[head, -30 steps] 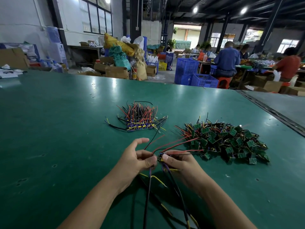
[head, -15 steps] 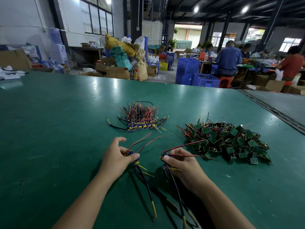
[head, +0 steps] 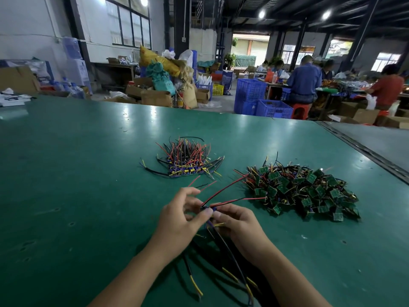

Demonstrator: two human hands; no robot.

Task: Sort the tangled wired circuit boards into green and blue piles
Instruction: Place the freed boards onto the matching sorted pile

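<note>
Left hand (head: 179, 218) and right hand (head: 239, 224) both pinch blue wired boards (head: 208, 208) (count obscured by fingertips). The trailing wires (head: 232, 258) are cut off at the frame's bottom edge.

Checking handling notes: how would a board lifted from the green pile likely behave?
It would probably snag: wires in the green pile look interlaced, so neighbours may drag along. Likely light, since boards are small. Thin leads would probably droop.

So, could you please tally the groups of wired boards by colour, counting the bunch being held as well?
Blue pile on the table: 1
Green pile on the table: 1
Blue-looking held bunch, pinched by the left hand and the right hand: 1
Total: 3 groups; single boards are too tangled to count.
</note>
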